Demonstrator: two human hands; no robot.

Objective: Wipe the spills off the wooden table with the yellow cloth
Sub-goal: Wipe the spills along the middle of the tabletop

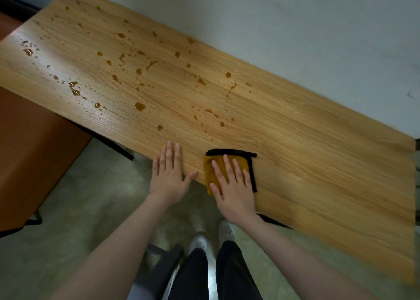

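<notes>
A grey wall (295, 22) fills the upper right of the frame, and the wooden table (306, 145) runs along it from the upper left down to the lower right. Its near edge crosses the middle of the picture, and below it I see the greenish floor (79, 208) and my own legs and white shoes. At the left stands a reddish-brown cabinet (29, 158). The right half of the table top is bare wood. The spills (139, 106), amber drops and short streaks, are scattered over the upper left and middle part, well above my hands.

My left hand (169, 173) lies flat at the near edge with straight fingers, holding nothing. My right hand (231, 181) is flat too, its fingers spread and pressing down on the yellow cloth (212, 170). The folded cloth, with black trim, lies at the near edge just beside my left thumb, partly under my right palm.
</notes>
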